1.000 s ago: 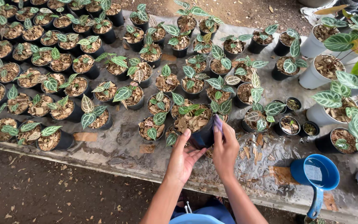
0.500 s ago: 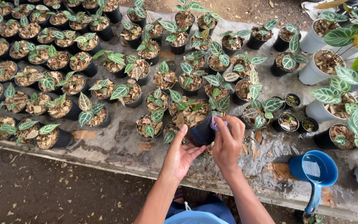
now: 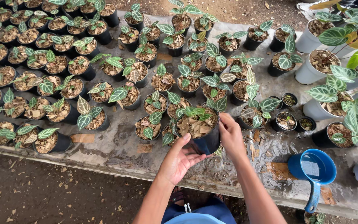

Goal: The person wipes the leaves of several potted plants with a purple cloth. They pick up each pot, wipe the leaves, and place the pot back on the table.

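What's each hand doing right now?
Left hand: cupped under the black pot, holding it.
Right hand: gripping the same pot's rim.

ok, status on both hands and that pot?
Left hand cups small black plastic pot from below. Right hand grips its rim, pot lifted and tilted. Potted seedlings crowd close behind; blue plastic scoop sits right.

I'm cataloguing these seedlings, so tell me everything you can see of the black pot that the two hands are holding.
The black pot is a small round nursery pot, seemingly of thin plastic, filled to the rim with brown bark-like chips. A young plant with green, pale-veined leaves grows in it. It is tilted toward the person at the near edge of the bench, beside other potted seedlings. The left hand cups its lower side and the right hand grips its rim. Whether its base touches the bench is hidden.
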